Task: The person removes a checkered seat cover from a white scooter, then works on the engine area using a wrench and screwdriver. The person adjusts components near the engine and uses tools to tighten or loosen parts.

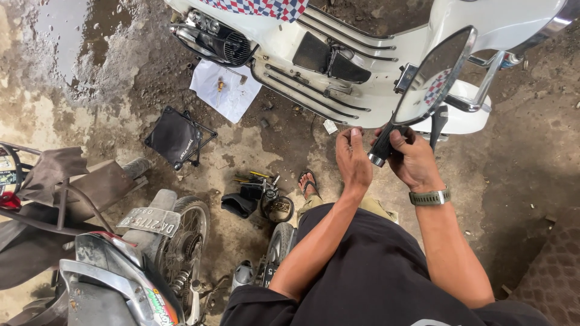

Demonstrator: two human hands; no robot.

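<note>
My right hand [414, 160] was wrapped shut around the black handlebar grip [380, 148] of the white scooter [362, 90], thumb lying across it near its chrome end. The grip's long axis ran up and to the right, toward the mirror [434, 75] standing just above it. My left hand [352, 160] hovered just beside the grip's chrome end on the left, fingers loosely apart and curled, holding nothing that I could see; whether its fingertips touched the end I could not tell. The right hand was plainly the nearer one. Beyond, tools [260, 190] lay on the dirt floor [272, 145].
</note>
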